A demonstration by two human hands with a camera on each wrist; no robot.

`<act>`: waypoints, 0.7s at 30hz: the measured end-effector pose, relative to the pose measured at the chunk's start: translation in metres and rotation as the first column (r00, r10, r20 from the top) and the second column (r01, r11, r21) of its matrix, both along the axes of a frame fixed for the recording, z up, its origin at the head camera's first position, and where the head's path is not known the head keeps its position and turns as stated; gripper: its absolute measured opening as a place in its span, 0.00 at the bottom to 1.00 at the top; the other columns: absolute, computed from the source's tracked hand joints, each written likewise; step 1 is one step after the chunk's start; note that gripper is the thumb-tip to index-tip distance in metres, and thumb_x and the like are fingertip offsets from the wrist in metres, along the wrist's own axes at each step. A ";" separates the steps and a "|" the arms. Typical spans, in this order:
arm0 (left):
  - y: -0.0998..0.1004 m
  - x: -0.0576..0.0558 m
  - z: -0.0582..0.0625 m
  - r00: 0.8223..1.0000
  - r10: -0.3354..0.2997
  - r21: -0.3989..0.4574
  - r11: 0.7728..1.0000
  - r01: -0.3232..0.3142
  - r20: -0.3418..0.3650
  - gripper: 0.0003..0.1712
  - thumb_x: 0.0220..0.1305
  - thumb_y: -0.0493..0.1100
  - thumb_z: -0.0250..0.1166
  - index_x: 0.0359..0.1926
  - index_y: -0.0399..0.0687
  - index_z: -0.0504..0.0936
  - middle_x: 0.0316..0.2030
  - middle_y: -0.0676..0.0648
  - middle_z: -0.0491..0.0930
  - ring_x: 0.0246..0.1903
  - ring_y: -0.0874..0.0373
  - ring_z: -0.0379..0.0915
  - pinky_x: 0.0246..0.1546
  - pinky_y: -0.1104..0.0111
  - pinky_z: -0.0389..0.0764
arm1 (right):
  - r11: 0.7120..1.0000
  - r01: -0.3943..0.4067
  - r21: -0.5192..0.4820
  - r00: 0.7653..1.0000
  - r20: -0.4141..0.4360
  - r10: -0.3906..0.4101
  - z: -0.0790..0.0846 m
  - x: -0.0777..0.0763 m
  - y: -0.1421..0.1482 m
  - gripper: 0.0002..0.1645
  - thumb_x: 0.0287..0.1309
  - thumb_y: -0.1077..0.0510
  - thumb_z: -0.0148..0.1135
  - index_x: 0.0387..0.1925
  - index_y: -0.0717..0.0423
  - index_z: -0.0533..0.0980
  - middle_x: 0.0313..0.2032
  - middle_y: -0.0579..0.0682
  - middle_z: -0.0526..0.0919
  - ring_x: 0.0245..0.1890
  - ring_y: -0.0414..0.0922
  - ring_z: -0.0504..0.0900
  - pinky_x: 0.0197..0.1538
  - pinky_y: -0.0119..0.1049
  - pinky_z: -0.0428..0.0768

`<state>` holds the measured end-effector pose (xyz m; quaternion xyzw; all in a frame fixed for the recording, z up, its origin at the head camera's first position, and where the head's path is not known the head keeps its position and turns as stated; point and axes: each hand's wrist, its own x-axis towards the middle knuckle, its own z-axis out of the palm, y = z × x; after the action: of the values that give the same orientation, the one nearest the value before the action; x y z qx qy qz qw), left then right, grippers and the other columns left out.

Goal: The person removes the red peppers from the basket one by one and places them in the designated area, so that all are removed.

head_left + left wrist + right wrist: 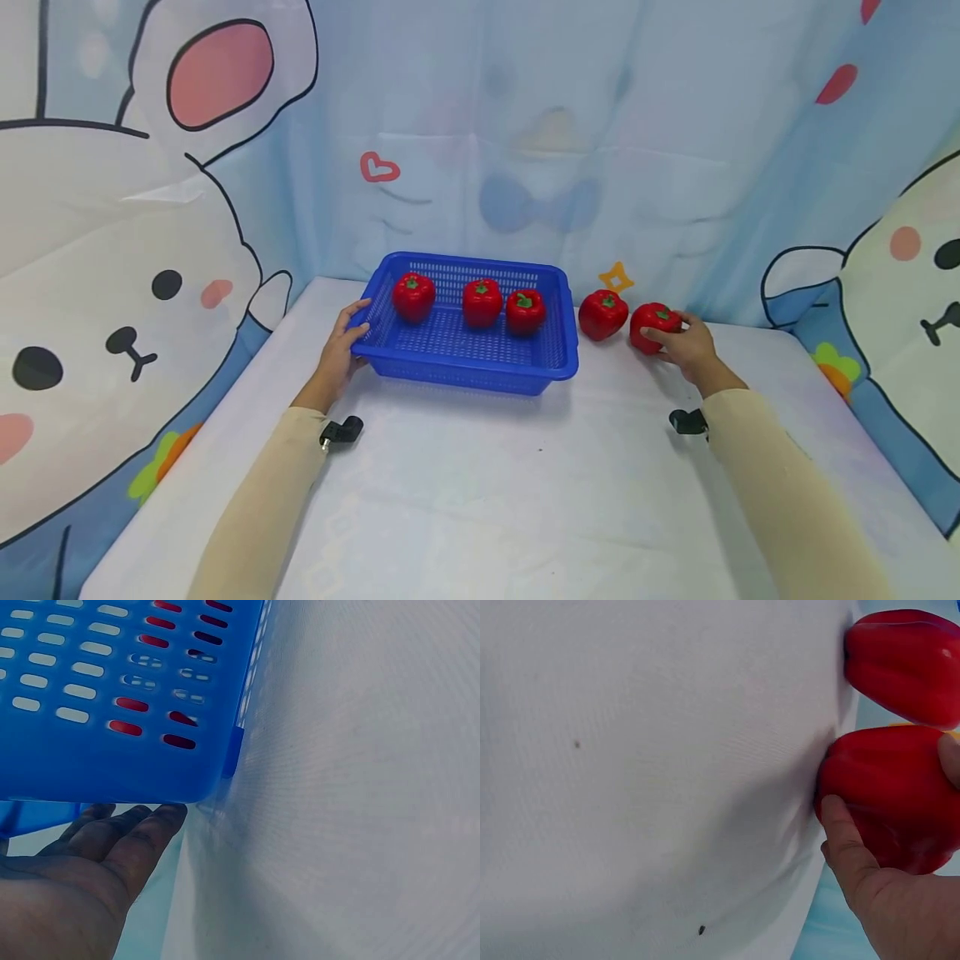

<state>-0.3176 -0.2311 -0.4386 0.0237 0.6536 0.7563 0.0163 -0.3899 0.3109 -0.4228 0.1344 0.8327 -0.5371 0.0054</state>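
A blue perforated plastic basket (457, 379) stands on the white table, with three red bell peppers inside: one at the left (413, 297), one near the middle (482, 302) and one to its right (525, 312). My left hand (339, 354) touches the basket's left end; in the left wrist view its fingers (146, 844) reach fairly straight to the rim. Right of the basket sits another red bell pepper (603, 315). Beside that one my right hand (690, 347) grips a red bell pepper (889, 791), thumb and fingers on opposite sides of it.
A light blue cartoon-printed curtain (637, 192) hangs directly behind the basket and peppers. The white tabletop (540, 500) stretches toward me between both sleeved arms. A small black wrist camera (342, 430) sits at the left wrist, another (686, 422) at the right.
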 end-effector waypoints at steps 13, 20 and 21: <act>0.000 -0.001 -0.002 1.000 0.000 -0.001 1.000 0.000 0.004 0.29 0.76 0.46 0.43 0.75 0.65 0.53 0.78 0.48 0.40 0.75 0.40 0.46 0.71 0.42 0.55 | 0.997 -0.047 0.069 0.998 0.045 0.044 0.002 -0.001 0.006 0.58 0.64 0.52 0.61 0.76 0.62 0.32 0.76 0.69 0.40 0.75 0.67 0.49 0.66 0.57 0.67; 0.000 -0.001 -0.002 1.000 0.000 -0.009 1.000 0.000 -0.005 0.28 0.76 0.45 0.42 0.74 0.65 0.54 0.78 0.49 0.40 0.75 0.40 0.45 0.71 0.41 0.54 | 0.951 -0.090 0.295 0.992 0.110 0.059 0.021 0.008 0.003 0.60 0.62 0.48 0.62 0.75 0.66 0.33 0.73 0.75 0.43 0.72 0.71 0.50 0.66 0.63 0.66; 0.000 -0.001 -0.002 1.000 0.001 -0.012 1.000 -0.001 -0.007 0.28 0.77 0.45 0.42 0.74 0.65 0.54 0.78 0.49 0.40 0.75 0.40 0.45 0.71 0.41 0.54 | 0.938 -0.088 0.336 0.993 0.103 0.056 0.025 0.010 -0.001 0.60 0.62 0.47 0.62 0.75 0.65 0.33 0.73 0.75 0.44 0.72 0.71 0.50 0.65 0.64 0.66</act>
<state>-0.3189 -0.2315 -0.4405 0.0257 0.6580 0.7524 0.0138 -0.3804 0.3103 -0.3977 0.1275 0.9161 -0.3781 0.0402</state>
